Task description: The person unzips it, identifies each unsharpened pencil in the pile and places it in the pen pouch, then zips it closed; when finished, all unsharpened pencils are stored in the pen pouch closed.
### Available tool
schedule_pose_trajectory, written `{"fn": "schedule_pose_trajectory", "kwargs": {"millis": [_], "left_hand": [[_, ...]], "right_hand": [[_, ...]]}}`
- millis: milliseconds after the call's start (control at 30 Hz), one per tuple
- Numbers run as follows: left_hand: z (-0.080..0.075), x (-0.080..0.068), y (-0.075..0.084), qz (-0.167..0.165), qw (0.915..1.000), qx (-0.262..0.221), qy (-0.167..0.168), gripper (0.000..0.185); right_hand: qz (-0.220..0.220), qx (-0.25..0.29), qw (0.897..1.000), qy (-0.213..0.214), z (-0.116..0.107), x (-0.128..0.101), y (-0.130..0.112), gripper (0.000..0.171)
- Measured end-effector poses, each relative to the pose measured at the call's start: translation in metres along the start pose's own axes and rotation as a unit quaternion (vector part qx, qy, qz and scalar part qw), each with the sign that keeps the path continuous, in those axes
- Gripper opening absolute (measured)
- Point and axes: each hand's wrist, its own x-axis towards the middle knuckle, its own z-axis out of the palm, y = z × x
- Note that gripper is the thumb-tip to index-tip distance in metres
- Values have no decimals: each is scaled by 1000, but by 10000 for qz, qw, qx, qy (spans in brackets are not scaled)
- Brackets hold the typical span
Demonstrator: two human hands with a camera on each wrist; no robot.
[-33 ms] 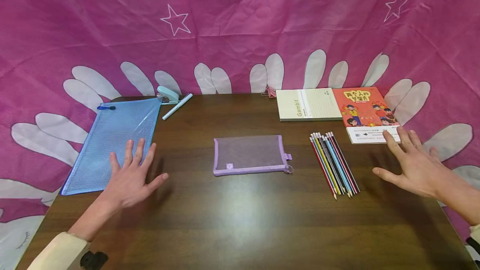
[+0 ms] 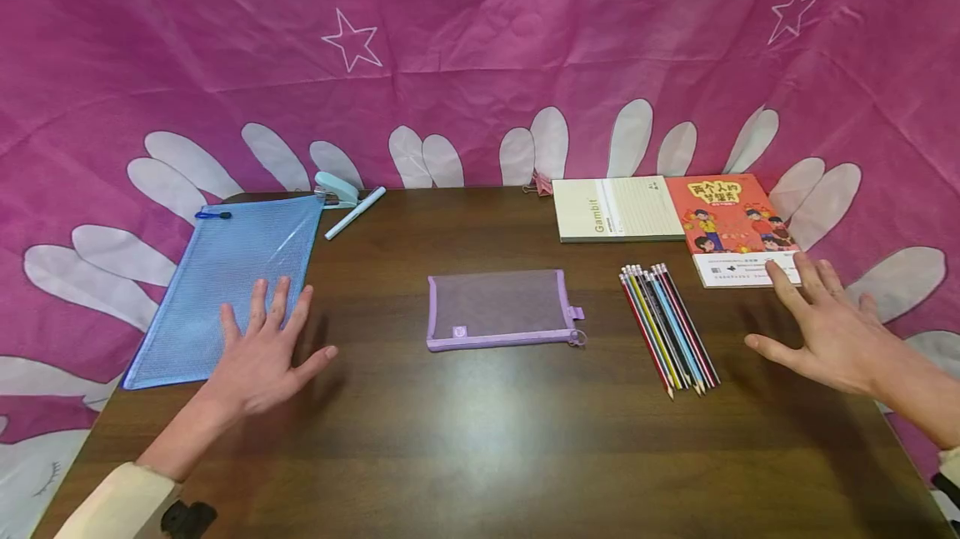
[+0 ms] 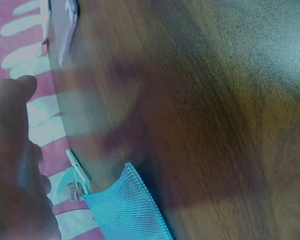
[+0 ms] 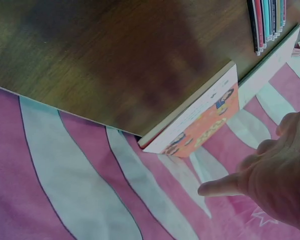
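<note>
Nothing has visibly moved since the earlier frame. Left of the pouch (image 2: 498,303), the left grip (image 2: 258,360) hovers, released, by the bag (image 2: 217,281); right of it, past the pencils (image 2: 667,326), the right grip (image 2: 836,339), also released, hovers by the book (image 2: 731,210).

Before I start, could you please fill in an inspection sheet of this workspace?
Surface: brown table, glare and shadows on it.
Job's things: blue pouch flat at left; pencils side by side; red book at back right.
Clutter: purple pouch in the middle; notebook beside the red book; mint gadget and pen at back left; pink clip at back edge.
Grips: left grip by the blue pouch, right grip by the red book; both spread open, holding nothing.
Cables: nothing seen.
Surroundings: pink cloth behind and at both sides.
</note>
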Motion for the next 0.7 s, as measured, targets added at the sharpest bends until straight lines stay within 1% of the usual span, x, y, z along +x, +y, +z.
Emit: {"fn": "schedule_pose_trajectory", "kwargs": {"millis": [67,133,200,233,300,367,433,467,500,533,600,633,700], "left_hand": [[-1,-1,1,0,10000,7,-4,92],[-2,-1,2,-12,10000,-4,-40,93],[-3,-1,3,-37,9999,-51,-124,93],[-3,0,4,-51,9998,-116,-178,93],[-3,4,8,-48,9993,-264,-243,91],[-1,9,14,-4,9984,-515,-239,82],[3,16,22,33,9952,-953,-196,66],[6,21,28,50,9925,-1212,-176,58],[9,26,34,32,9884,-1506,-177,50],[12,33,41,-58,9826,-1837,-269,45],[19,47,55,-287,9673,-2471,-493,42],[22,54,63,-443,9588,-2730,-650,43],[27,68,77,-745,9423,-3120,-958,48]], "right_hand": [[-67,-32,10000,18,0,0,0,111],[-205,6,9997,128,0,0,-1,111],[-428,108,9983,368,0,1,-2,109],[-553,166,9968,554,1,1,-3,105],[-855,356,9907,1001,1,3,-7,88],[-1077,559,9829,1385,3,8,-14,66],[-1229,818,9755,1633,5,17,-27,46],[-1244,1024,9733,1633,6,23,-36,39],[-1203,1337,9724,1487,7,29,-46,35],[-1178,1676,9704,1279,8,36,-57,33],[-1059,2402,9621,734,13,51,-79,32],[-965,2765,9553,417,16,59,-90,33],[-758,3428,9362,-180,23,75,-109,36]]}}
